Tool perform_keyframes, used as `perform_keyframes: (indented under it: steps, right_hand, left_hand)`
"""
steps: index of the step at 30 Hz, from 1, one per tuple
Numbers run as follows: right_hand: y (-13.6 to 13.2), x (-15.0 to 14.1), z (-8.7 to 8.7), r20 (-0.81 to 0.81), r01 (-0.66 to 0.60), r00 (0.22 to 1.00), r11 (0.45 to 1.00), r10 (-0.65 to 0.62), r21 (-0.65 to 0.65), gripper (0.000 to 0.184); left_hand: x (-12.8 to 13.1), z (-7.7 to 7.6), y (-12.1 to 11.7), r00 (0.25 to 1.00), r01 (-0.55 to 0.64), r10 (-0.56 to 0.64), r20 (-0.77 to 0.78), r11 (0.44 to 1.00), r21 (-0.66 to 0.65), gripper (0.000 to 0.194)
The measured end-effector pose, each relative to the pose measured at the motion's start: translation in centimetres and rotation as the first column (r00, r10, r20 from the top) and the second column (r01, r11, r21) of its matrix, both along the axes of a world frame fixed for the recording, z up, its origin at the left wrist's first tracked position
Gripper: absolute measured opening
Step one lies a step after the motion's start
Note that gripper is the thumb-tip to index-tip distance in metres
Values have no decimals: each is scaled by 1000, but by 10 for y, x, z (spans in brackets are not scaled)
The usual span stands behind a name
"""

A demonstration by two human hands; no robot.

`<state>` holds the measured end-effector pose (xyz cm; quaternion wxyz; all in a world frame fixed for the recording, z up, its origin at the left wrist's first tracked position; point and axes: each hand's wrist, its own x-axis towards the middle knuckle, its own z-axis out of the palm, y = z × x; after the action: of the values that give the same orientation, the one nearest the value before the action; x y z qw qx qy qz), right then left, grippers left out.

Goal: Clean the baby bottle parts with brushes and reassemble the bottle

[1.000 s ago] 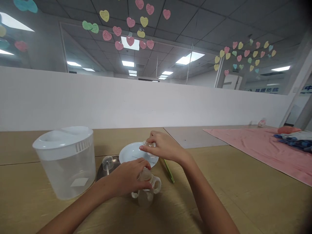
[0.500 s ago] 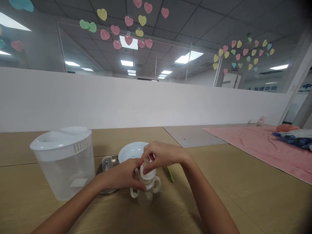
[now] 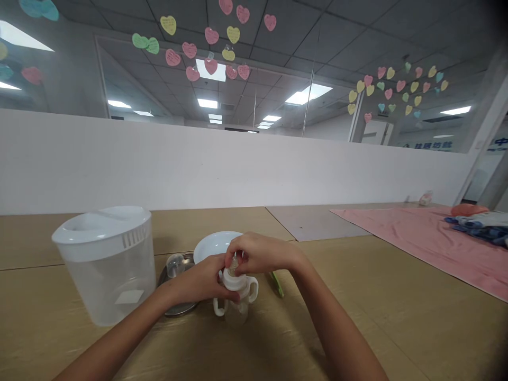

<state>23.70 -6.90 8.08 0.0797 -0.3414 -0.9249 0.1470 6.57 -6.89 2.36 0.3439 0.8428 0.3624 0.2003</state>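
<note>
A clear baby bottle [image 3: 237, 315] with two white side handles stands upright on the table in front of me. It has a white collar [image 3: 234, 281] and a clear teat [image 3: 234, 263] on top. My left hand [image 3: 206, 278] is wrapped round the bottle's upper part, its thumb across the front just under the collar. From above, my right hand [image 3: 254, 254] closes its fingers round the teat, just over the collar. Some of the fingertips are hidden behind the bottle top.
Behind my hands are a white bowl [image 3: 212, 244] and a round steel tray [image 3: 186, 308] holding a clear cap [image 3: 175, 264]. A green stick-like thing [image 3: 277, 284] lies to the right. A lidded plastic bin [image 3: 115, 280] stands left; a pink cloth [image 3: 416, 233] covers the far right.
My right fingers have shifted up and slightly left, from the collar towards the teat, so more of the collar shows. My left hand keeps its grip on the bottle.
</note>
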Motion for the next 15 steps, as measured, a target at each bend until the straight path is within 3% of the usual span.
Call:
perform_keyframes:
  steps: [15]
  right_hand:
    - [0, 3, -4, 58, 21, 998, 999, -23, 43, 25]
  left_hand:
    - [-2, -1, -1, 999, -1, 1, -32, 1000, 0, 49]
